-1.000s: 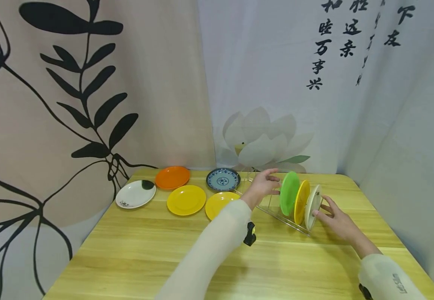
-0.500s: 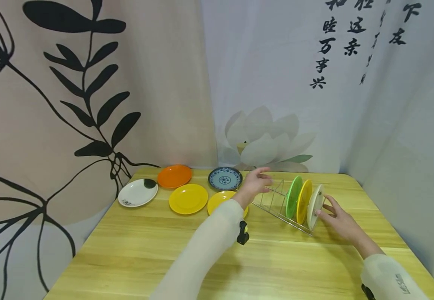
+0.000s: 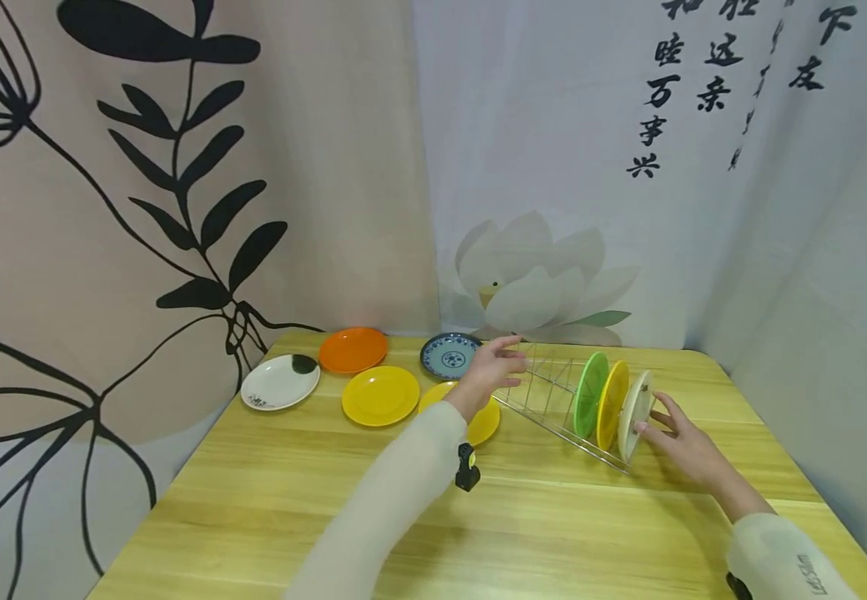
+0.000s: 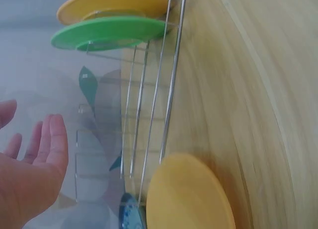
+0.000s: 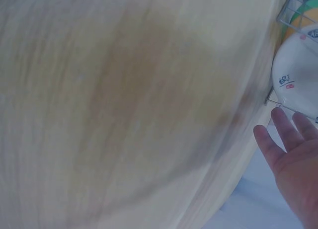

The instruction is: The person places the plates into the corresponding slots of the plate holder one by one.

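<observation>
A wire dish rack [image 4: 173,85] stands at the right of the table. In its right part a green plate [image 3: 589,395], a yellow plate [image 3: 612,405] and a white plate [image 3: 634,418] stand on edge. My left hand [image 3: 488,372] is raised near the rack's left end, fingers loosely bent, with nothing in it. My right hand [image 3: 683,443] is beside the rack's right end, its fingertips close to the white plate and the end wire. In the right wrist view its fingers are spread; whether they touch the wire cannot be told.
On the table's left and middle lie a white plate with a dark patch [image 3: 280,382], an orange plate [image 3: 353,350], a yellow plate [image 3: 380,396], a blue patterned plate [image 3: 449,356] and another yellow plate [image 3: 483,423], partly behind my left arm. A printed curtain [image 3: 343,167] hangs behind.
My left hand has moved left, away from the green plate, which leans closer to the yellow one. My right hand stays beside the white plate. The view has shifted slightly.
</observation>
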### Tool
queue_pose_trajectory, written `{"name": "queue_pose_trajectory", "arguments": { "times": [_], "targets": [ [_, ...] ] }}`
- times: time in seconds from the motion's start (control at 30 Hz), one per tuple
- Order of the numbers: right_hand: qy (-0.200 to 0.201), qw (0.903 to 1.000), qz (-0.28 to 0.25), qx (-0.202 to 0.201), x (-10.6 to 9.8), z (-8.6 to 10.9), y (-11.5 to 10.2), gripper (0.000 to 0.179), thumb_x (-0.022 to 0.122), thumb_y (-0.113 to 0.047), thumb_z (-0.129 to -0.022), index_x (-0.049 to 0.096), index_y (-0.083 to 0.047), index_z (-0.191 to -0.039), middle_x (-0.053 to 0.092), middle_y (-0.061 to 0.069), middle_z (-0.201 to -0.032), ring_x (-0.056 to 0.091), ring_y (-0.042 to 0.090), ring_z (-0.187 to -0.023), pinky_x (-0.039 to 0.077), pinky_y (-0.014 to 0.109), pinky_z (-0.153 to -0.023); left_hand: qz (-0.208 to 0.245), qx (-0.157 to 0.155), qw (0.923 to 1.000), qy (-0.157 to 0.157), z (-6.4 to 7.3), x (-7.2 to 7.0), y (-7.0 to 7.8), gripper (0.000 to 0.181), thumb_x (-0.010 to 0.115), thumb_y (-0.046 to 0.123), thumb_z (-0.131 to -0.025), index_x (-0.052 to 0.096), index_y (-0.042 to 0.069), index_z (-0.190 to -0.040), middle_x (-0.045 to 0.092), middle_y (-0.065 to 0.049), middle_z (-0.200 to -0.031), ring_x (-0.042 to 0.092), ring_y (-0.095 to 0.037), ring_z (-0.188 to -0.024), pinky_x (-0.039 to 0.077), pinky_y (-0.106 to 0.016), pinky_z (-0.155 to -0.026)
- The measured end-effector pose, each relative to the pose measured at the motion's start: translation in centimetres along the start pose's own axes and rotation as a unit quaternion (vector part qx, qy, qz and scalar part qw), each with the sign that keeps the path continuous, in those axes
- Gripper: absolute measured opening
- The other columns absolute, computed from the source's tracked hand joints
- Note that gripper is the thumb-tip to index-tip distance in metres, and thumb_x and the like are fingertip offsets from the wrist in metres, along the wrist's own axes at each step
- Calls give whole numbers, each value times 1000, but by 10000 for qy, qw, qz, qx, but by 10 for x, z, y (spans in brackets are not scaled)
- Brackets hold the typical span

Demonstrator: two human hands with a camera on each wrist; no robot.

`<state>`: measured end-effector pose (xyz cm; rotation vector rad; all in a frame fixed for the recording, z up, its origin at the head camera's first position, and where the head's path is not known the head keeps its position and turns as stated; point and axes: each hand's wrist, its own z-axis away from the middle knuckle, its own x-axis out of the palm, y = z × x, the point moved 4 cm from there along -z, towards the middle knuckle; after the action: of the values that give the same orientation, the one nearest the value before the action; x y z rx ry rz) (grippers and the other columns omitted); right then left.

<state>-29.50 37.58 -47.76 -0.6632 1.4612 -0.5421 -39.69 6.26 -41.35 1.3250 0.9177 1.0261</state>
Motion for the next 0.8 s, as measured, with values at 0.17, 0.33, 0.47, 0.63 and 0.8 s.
{"name": "queue_pose_trajectory", "arguments": {
  "times": [0.17,0.33,0.47,0.63,0.8],
  "targets": [
    [-4,10000,24,15,0,0,-1,83,46,-50,-103,2,-9,-159,29,35,-151,37,58,-130,32,77,-94,56,-188,9996,201,3,-26,3,53,69,5,-91,54,14,-142,63,-7,-115,63,-25,-107,54,-44,-94],
    [-6,10000,-1,14,0,1,-2,83,46,-51,-103,1,-9,-159,28,35,-151,36,59,-129,33,78,-94,200,-172,9987,436,6,-57,9,54,67,4,-92,52,12,-144,60,-12,-122,61,-31,-112,50,-49,-99],
    [16,10000,-9,-22,-1,1,-2,83,46,-50,-103,2,-9,-159,29,36,-150,36,59,-129,34,77,-94,233,-127,9972,694,10,-86,10,55,63,2,-94,49,11,-146,58,-16,-131,59,-32,-116,48,-49,-101],
    [39,10000,9,-39,-1,1,-2,82,46,-50,-103,3,-8,-159,29,36,-150,36,59,-129,34,76,-94,294,-178,9944,999,14,-121,9,55,66,5,-93,48,13,-145,57,-14,-133,56,-32,-118,47,-47,-103],
    [36,10000,30,-18,0,2,-2,82,46,-50,-103,3,-9,-159,30,36,-150,37,60,-127,36,76,-93,394,-136,9905,1309,22,-151,7,54,65,7,-95,48,12,-145,55,-17,-134,54,-36,-120,46,-49,-104]
  ]
}}
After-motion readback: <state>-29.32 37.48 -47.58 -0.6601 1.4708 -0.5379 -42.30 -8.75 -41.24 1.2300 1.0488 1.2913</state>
